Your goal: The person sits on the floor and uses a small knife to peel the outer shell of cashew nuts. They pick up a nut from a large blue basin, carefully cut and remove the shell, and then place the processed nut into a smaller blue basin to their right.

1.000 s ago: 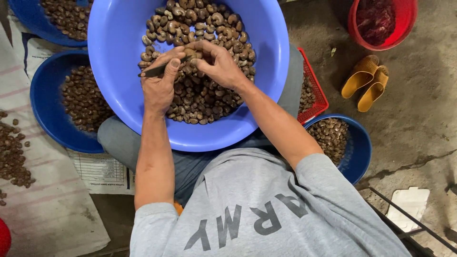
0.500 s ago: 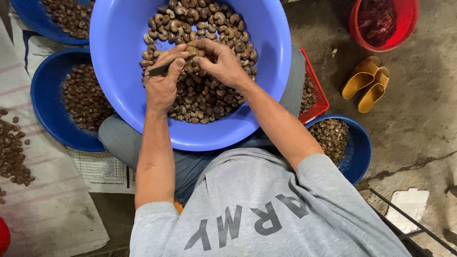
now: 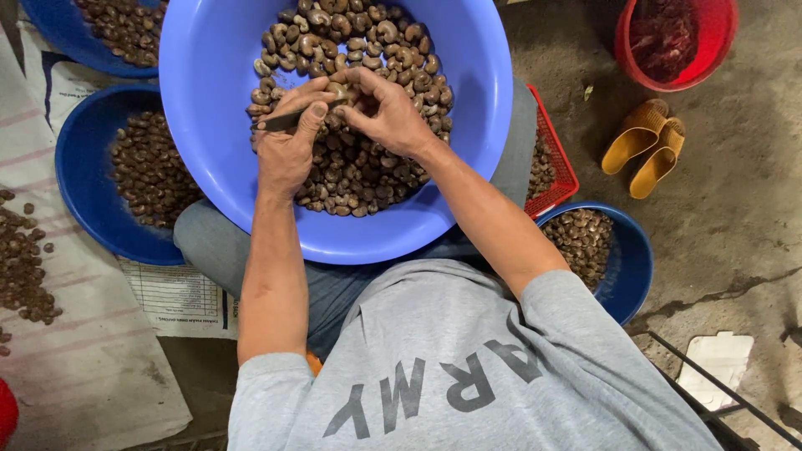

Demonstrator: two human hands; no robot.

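A big light-blue basin (image 3: 209, 100) rests on my lap and holds a heap of brown curved nuts (image 3: 359, 167). Both hands meet above the heap. My left hand (image 3: 288, 146) grips a small dark blade (image 3: 282, 122), its thumb pressed along it. My right hand (image 3: 388, 113) pinches a single nut (image 3: 338, 90) between its fingertips, right against the blade's tip. The working end of the blade is hidden behind the fingers.
A dark-blue bowl of nuts (image 3: 92, 192) sits at the left, another (image 3: 50, 25) at top left, and a third (image 3: 622, 267) at the right beside a red mesh basket (image 3: 555, 159). A red bucket (image 3: 626, 42) and yellow sandals (image 3: 643, 146) lie on the concrete. Loose nuts (image 3: 21, 259) cover a white sack.
Both hands stay joined over the basin with only small finger movements on the nut; the view has shifted slightly.
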